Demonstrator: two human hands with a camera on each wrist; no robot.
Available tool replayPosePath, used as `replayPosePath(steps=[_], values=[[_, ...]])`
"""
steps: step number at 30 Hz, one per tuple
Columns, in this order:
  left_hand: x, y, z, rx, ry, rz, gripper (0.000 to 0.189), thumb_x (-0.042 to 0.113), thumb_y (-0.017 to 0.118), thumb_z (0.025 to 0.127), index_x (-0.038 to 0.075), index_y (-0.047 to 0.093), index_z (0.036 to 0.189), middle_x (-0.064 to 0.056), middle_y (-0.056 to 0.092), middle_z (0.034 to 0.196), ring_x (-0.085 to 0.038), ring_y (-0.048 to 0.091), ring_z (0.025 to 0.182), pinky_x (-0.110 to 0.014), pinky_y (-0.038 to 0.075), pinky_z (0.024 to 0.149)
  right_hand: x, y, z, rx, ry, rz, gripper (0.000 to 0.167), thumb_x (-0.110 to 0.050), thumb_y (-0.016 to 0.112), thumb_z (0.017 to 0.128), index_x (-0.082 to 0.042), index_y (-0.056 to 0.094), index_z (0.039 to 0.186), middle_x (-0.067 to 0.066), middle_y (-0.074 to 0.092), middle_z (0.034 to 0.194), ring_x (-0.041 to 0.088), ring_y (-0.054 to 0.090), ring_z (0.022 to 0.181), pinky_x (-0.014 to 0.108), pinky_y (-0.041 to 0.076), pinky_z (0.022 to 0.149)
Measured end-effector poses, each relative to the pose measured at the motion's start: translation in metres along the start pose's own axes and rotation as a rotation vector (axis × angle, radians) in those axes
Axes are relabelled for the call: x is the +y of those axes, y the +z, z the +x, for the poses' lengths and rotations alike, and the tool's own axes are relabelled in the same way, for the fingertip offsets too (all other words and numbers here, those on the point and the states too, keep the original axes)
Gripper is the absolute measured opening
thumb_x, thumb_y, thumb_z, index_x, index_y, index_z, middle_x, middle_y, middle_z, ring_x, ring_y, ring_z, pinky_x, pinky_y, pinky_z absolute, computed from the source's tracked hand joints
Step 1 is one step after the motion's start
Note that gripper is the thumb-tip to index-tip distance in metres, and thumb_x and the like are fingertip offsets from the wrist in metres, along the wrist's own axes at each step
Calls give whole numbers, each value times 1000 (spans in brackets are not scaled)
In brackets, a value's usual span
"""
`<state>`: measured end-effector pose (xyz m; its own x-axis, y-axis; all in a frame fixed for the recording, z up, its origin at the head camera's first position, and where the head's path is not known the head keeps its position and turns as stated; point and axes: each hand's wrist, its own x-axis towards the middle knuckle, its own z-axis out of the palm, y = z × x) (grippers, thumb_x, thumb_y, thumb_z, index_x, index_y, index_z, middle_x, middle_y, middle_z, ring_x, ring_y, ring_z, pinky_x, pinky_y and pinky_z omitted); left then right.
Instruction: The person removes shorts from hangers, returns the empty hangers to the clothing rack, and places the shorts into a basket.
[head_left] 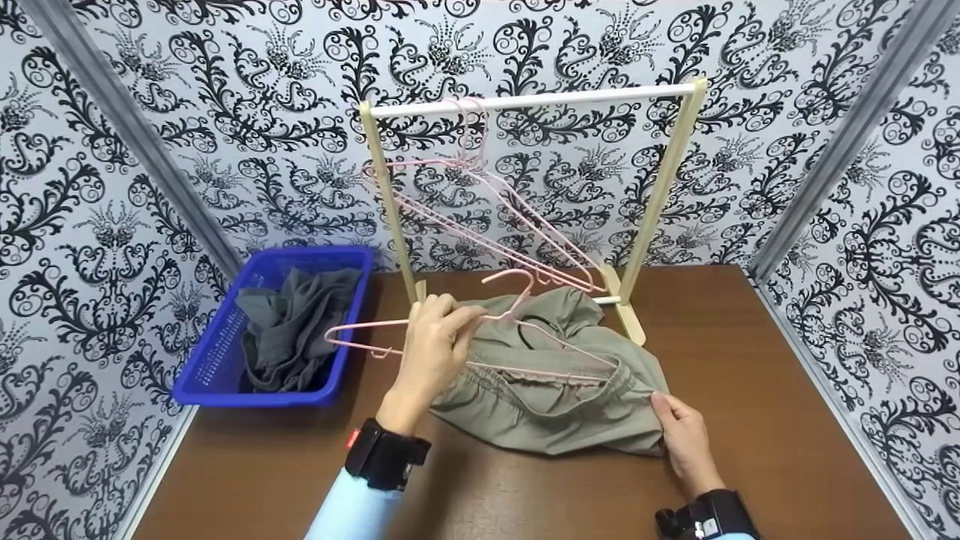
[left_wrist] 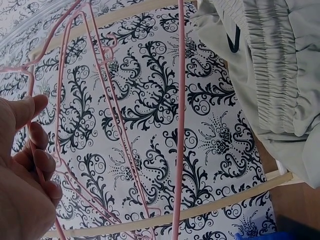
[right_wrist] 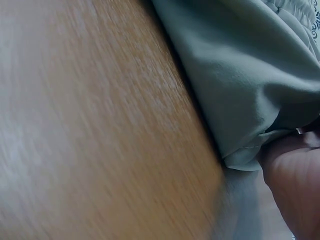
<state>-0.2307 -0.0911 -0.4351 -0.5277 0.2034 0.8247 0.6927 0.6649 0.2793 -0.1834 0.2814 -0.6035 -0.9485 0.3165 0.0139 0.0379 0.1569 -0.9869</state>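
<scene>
My left hand (head_left: pixel 433 345) grips a pink clothes hanger (head_left: pixel 517 307) by its shoulder wire, just left of the hook. The hanger's right end reaches into the elastic waist of grey-green shorts (head_left: pixel 555 427), which lie bunched over the table. In the left wrist view, thumb and fingers curl round the hanger wire (left_wrist: pixel 181 125), with the gathered waistband (left_wrist: pixel 272 65) off to the right. My right hand (head_left: pixel 684 439) pinches the shorts' right edge between thumb and fingers. The right wrist view has the cloth (right_wrist: pixel 235 85) lifted at that hand, whose fingertips are partly hidden by the fabric.
A wooden rack with a white bar (head_left: pixel 570 99) stands behind the shorts. Pink hangers (head_left: pixel 517 217) hang from it at the left. To the left, a blue basket (head_left: pixel 255 397) holds dark grey clothing (head_left: pixel 300 322). Patterned walls enclose the brown table (head_left: pixel 750 375).
</scene>
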Motion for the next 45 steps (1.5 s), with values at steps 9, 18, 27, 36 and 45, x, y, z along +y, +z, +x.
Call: replayPosePath(steps=[9,18,27,36,45], values=[[-2,-2,-1,1,-7,-2,8,16,77,90,14,81,97,-2,53,75,-23,49,74,-40,36,73,-1,-3,1,-15,42,-53,36,-18,60,105,14,69,119,2,73,109,-6,58,92,12,45,85],[1,-6,1,-2,-9,6,8,17,77,90,15,81,97,-1,53,75,-23,50,72,-39,34,72,-3,-5,1,-64,69,-168,36,-17,56,107,14,66,123,17,70,122,-6,56,98,13,44,87],[1,-6,2,13,-1,3,8,16,77,90,14,80,97,-1,53,75,-23,50,73,-39,34,72,-6,-6,4,-82,60,-242,27,-12,59,105,10,69,116,14,71,111,-2,57,91,17,45,83],[3,-7,5,11,-4,-10,10,16,77,90,16,81,99,-1,53,75,-22,49,74,-40,35,74,-15,-10,4,-117,16,-317,30,-14,61,104,8,68,123,20,71,114,13,60,97,22,47,80],[4,-2,7,11,30,-45,9,19,77,91,15,80,98,-1,53,74,-22,49,72,-39,36,73,-31,-13,7,-51,-54,-287,27,-17,61,104,2,71,121,15,73,111,-2,61,88,16,47,78]])
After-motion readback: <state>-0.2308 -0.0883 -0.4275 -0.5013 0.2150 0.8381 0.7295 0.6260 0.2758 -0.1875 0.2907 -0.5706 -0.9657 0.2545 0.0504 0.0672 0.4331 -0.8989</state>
